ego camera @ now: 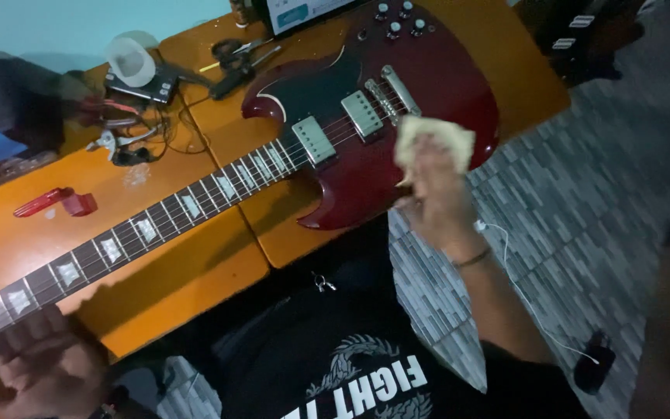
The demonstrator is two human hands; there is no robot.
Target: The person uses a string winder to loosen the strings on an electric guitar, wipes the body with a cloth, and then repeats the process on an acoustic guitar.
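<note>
Your dark red electric guitar (397,101) lies face up across the orange worktable (219,264), body toward one o'clock, neck (141,229) running down to eight o'clock. Judged from its solid body, it will handle heavy and rigid, with a glossy finish likely slick under the palm; support it at the body waist and under the neck together, never by the neck alone, and keep clear of the strings and the knobs (397,19) at twelve o'clock. Your right hand (436,198) is clamped on a pale folded cloth (432,143), soft and light, pressed against the body's lower edge at about three o'clock. Your left hand (36,361), well apart at seven o'clock, is curled at the far end of the neck; blur prevents saying whether it grips. The headstock is cut off by the frame. The tool clutter (137,143) at ten o'clock and the small red item (56,203) at nine o'clock are too indistinct to identify.
</note>
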